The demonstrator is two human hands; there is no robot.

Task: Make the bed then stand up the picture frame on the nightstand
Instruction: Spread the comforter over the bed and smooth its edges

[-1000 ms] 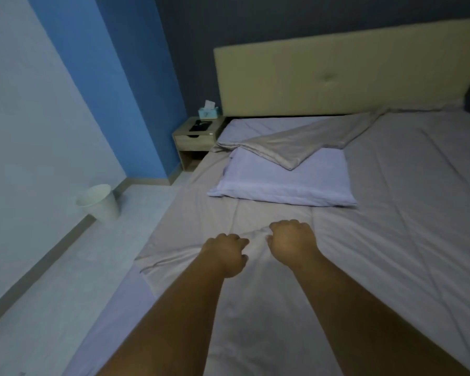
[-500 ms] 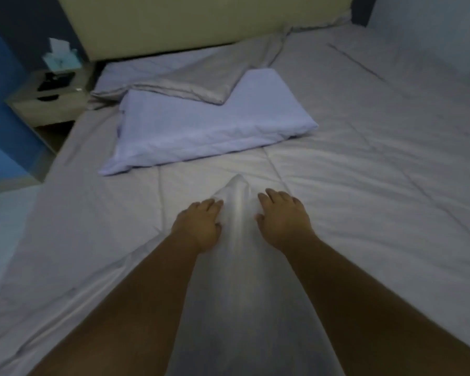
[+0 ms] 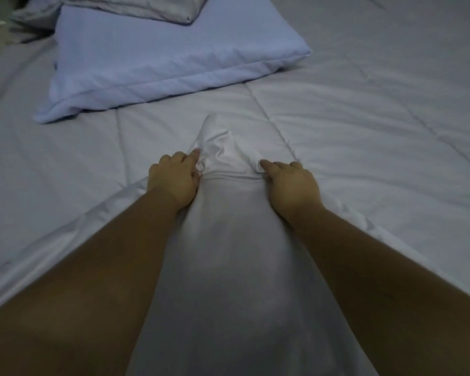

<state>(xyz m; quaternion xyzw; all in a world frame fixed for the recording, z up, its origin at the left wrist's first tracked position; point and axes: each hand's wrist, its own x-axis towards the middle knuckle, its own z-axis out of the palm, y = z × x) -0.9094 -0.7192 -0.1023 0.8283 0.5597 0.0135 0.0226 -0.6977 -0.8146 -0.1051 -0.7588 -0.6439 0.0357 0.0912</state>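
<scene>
A pale grey quilted duvet (image 3: 364, 126) covers the bed. Its folded-over corner (image 3: 220, 147) rises in a bunched peak between my hands. My left hand (image 3: 174, 177) pinches the fabric on the left side of that peak. My right hand (image 3: 291, 183) grips the fabric on the right side. A band of the duvet stretches from the peak back toward me between my forearms. A light blue pillow (image 3: 160, 55) lies flat beyond my hands at the upper left. The nightstand and picture frame are out of view.
A second folded grey layer of bedding (image 3: 136, 6) overlaps the pillow's far edge at the top. The duvet's stitched seams run across the bed to the right.
The view has dropped and moved closer to the bed; headboard and nightstand have left the frame. My hands have spread slightly apart and the corner between them is now more bunched.
</scene>
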